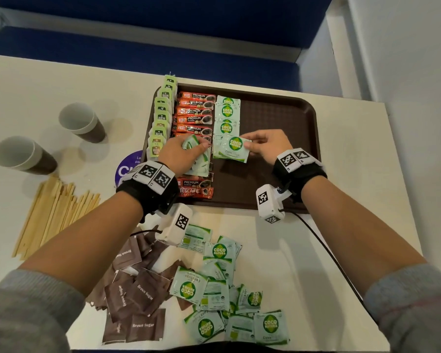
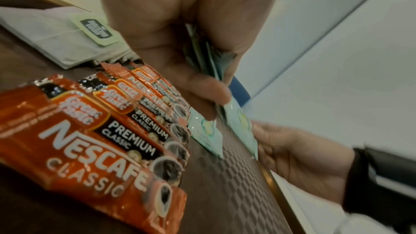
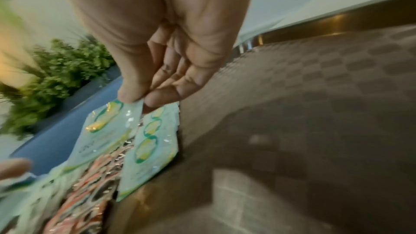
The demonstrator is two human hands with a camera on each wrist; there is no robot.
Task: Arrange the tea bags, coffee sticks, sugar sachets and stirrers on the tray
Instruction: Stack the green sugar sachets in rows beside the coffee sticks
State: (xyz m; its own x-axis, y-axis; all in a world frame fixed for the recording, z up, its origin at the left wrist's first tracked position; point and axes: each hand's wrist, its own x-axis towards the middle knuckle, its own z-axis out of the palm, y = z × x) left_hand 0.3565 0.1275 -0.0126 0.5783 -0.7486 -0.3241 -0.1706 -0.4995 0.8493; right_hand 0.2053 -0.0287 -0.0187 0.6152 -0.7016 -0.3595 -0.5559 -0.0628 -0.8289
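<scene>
A brown tray (image 1: 278,118) holds a column of tea bags (image 1: 161,118), a column of red coffee sticks (image 1: 195,112) and a column of green sugar sachets (image 1: 227,113). My left hand (image 1: 186,151) hovers over the coffee sticks (image 2: 126,124) and grips a stack of green sachets (image 1: 197,164), also seen edge-on as green sachets (image 2: 207,60). My right hand (image 1: 267,146) pinches one green sachet (image 1: 233,149) by its right edge at the lower end of the sachet column; thumb and forefinger hold that sachet (image 3: 108,131).
Loose green sachets (image 1: 227,296) and brown sugar sachets (image 1: 135,294) lie on the white table in front of the tray. Wooden stirrers (image 1: 54,215) lie at the left, with two paper cups (image 1: 23,155) behind them. A black cable (image 1: 323,245) runs at the right.
</scene>
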